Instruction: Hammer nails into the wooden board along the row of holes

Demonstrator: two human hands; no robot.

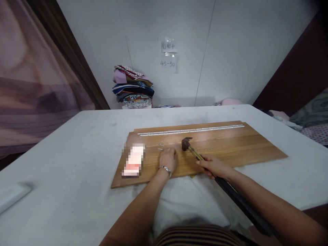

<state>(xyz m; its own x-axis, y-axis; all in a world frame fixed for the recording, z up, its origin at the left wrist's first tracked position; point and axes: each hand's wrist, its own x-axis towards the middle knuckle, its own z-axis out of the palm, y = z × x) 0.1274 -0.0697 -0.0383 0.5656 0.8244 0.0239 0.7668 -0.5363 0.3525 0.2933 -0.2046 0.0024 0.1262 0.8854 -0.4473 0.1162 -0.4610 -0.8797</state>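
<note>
A claw hammer (198, 155) is gripped by my right hand (214, 166) around its handle. Its dark head hangs just above a wooden board (238, 143), and the long black grip runs back below my forearm. My left hand (168, 159), with a bracelet at the wrist, rests low on the board to the left of the hammer head. Its fingers are curled together, and whatever they may hold is hidden. Several loose nails (160, 145) lie on the board just beyond my left hand. A row of small dark dots (205, 149) runs along the wood behind the hammer.
A blurred-out bright rectangle (134, 160) lies on the board's left part. Two pale marked strips (191, 130) run along its far edge. The board lies on a white table (64, 171). Folded clothes (134, 87) are stacked behind; paper notes (168, 56) hang on the wall.
</note>
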